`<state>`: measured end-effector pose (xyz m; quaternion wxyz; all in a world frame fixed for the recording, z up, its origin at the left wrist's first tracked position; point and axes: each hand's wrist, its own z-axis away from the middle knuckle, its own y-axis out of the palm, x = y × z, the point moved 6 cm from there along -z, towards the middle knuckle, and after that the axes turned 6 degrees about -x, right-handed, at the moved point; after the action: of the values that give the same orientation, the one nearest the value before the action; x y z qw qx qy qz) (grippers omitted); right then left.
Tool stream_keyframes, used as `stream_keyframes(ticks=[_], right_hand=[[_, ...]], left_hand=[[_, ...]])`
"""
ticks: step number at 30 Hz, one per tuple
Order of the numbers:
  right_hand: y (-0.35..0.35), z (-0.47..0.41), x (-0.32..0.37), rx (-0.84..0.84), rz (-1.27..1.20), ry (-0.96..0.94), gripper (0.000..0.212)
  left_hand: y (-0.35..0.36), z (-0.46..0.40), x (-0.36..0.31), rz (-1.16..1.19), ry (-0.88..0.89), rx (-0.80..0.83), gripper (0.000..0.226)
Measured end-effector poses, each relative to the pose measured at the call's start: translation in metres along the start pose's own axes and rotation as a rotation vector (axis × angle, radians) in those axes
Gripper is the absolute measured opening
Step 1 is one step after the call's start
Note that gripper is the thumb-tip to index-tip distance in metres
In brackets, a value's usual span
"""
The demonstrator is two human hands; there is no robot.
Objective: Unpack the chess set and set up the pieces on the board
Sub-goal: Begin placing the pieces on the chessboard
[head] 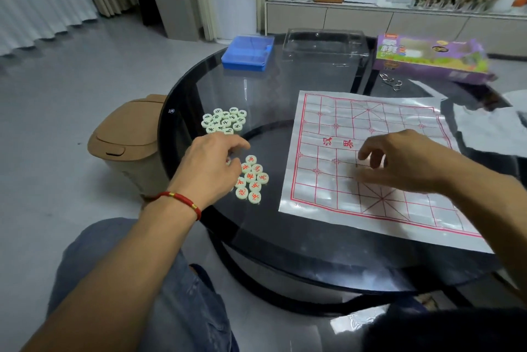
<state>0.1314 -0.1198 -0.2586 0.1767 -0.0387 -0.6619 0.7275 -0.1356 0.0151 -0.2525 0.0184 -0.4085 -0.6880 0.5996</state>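
- L hand curled over red pieces, grip hidden, we can't tell; may scatter pile.
- R hand loosely curled on board, holds nothing we see; sheet may slide.

Round table, dark glass top with a black rim. Lying directly on it: one printed board sheet, white with a red grid, spread flat at the near right; one cluster of pale round pieces with black characters at the left edge; one cluster of pale round pieces with red characters just nearer, between that group and the sheet; one blue plastic box at the far left; one clear plastic tray beside it; one purple printed carton at the far right; small metal rings near the carton; crumpled white paper at the right edge.
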Motion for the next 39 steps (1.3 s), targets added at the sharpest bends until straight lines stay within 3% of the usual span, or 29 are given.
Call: stream_keyframes(ticks=[4,6,9,20,27,31,39], right_hand=[[-0.008,0.001,0.065,-0.209,-0.061,-0.274,0.029],[0.001,0.001,0.107,-0.230,-0.095,-0.451,0.029],[0.015,-0.009,0.141,-0.231,-0.097,-0.554,0.031],[0.028,-0.031,0.146,-0.263,-0.109,-0.513,0.022],[0.020,-0.030,0.133,-0.269,-0.054,-0.488,0.024],[0.023,-0.026,0.143,-0.338,0.016,-0.498,0.030],[0.026,-0.026,0.148,-0.366,0.041,-0.459,0.017]], left_hand=[[0.001,-0.001,0.000,-0.071,0.021,0.004,0.030],[0.003,0.000,-0.001,-0.076,0.026,0.027,0.030],[0.003,0.000,-0.002,-0.107,0.077,0.028,0.027],[0.007,-0.003,-0.002,-0.205,0.109,0.044,0.014],[0.019,-0.010,0.001,-0.232,0.099,0.104,0.033],[0.023,-0.011,0.001,-0.226,0.110,0.083,0.031],[0.026,-0.015,0.002,-0.200,0.101,0.055,0.029]])
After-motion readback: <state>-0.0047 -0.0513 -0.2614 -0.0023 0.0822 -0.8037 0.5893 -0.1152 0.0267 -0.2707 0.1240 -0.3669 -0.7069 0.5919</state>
